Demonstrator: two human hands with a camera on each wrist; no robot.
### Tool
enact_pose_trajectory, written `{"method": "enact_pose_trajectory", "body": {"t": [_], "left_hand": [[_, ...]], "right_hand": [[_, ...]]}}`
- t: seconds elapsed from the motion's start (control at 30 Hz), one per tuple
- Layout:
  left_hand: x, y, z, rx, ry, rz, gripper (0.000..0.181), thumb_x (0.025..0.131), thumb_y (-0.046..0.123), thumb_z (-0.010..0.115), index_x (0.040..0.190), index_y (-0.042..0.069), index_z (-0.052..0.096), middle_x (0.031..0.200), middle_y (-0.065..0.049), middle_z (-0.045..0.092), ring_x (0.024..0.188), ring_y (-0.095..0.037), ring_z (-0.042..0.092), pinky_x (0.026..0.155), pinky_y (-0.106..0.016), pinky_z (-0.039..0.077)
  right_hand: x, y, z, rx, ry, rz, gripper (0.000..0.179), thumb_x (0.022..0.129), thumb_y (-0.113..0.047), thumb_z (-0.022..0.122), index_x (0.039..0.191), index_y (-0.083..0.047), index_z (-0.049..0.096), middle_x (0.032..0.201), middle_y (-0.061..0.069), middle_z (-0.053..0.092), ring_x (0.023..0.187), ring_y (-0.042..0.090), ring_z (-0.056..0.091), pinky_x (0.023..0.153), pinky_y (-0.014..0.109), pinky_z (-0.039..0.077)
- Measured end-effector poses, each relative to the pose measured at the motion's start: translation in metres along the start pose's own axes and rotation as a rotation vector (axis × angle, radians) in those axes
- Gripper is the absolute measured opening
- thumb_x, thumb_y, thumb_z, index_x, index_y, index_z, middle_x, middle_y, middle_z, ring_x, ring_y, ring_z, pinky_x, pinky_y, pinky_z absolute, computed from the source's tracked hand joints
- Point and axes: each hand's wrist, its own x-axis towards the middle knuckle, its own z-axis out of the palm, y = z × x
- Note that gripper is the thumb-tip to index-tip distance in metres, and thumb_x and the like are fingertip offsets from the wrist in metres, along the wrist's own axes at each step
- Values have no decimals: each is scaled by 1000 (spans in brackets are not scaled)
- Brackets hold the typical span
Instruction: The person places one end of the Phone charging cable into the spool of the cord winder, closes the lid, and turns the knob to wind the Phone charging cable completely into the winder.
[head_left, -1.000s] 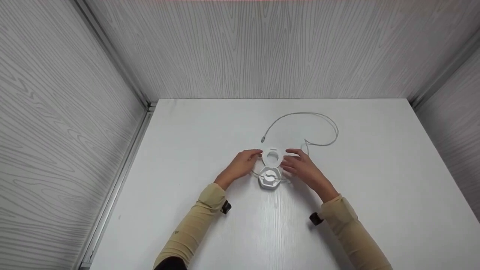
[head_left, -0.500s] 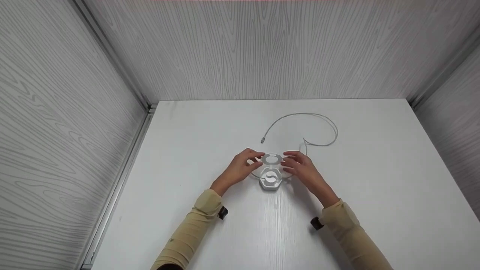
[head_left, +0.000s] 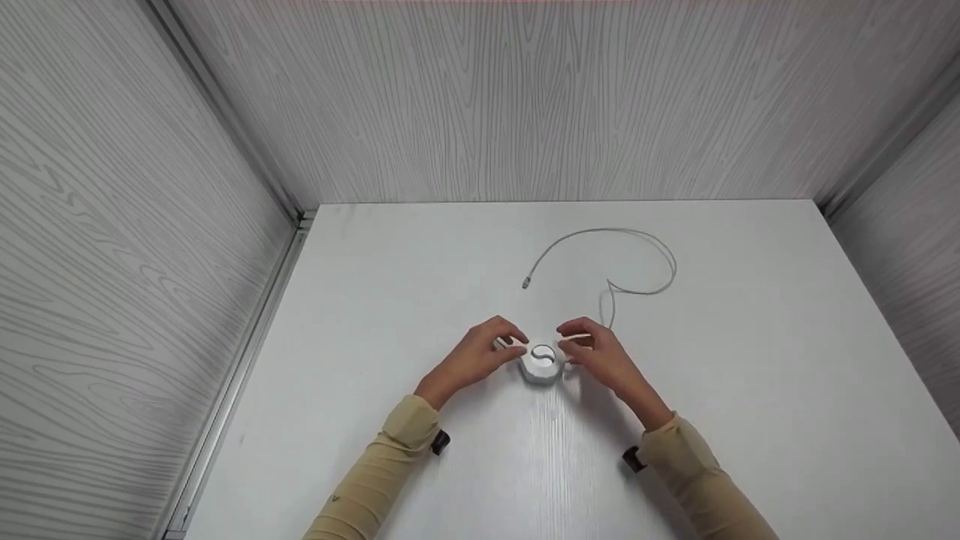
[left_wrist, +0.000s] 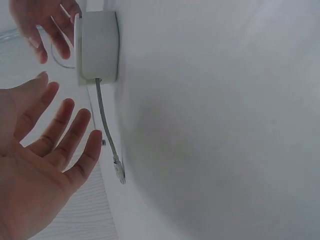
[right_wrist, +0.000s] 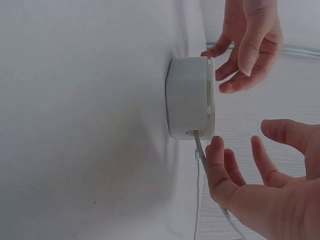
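A white hexagonal cable winder box (head_left: 541, 369) sits on the table with its hinged lid folded down over it; the round spool with an S-shaped groove (head_left: 543, 353) shows through the lid's opening. My left hand (head_left: 478, 355) is at the box's left side, fingers loosely bent and holding nothing. On the other side, my right hand (head_left: 602, 357) has its fingertips near the lid's edge, the grip empty. From one side slot comes a short cable end (left_wrist: 103, 115) with a metal plug (left_wrist: 119, 171). Through the opposite slot runs the cable (right_wrist: 201, 150), passing by my right fingers.
The long part of the grey cable (head_left: 674, 266) loops over the table behind the right hand and ends in a plug (head_left: 526, 283). Wood-grain panels stand at the back (head_left: 480, 97) and on both sides of the white table (head_left: 375, 262).
The lid, which stood open behind the box, has swung toward the person and now lies over the spool. Both hands have moved slightly nearer the person along with it.
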Motion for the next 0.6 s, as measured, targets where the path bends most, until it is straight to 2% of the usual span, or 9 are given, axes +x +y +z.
{"method": "enact_pose_trajectory", "body": {"t": [0.17,0.3,0.43,0.6], "left_hand": [[0,-2,7,10,-34,30,32,103,30,70,130,12,69,132,-9,67,125,-29,65,108,-49,51],[1,-4,13,34,-74,44,43,102,31,71,139,10,64,136,-10,64,127,-28,63,112,-48,50],[2,-5,17,62,-101,49,51,101,28,72,146,9,59,138,-12,62,127,-28,62,112,-47,50],[1,-3,16,74,-116,26,53,102,30,72,149,11,56,140,-10,61,129,-28,61,113,-47,49]], "right_hand": [[-5,6,5,-106,-21,-60,38,100,-16,70,134,-3,62,140,21,63,131,41,63,104,51,57],[-8,12,10,-177,-68,-121,51,97,-18,76,141,0,57,140,24,60,129,42,61,110,57,50],[-11,19,14,-216,-87,-159,66,96,-20,79,150,3,48,141,26,58,127,41,61,109,57,49],[-11,22,15,-265,-82,-184,68,96,-20,79,152,3,47,138,24,59,124,37,62,104,54,51]]}}
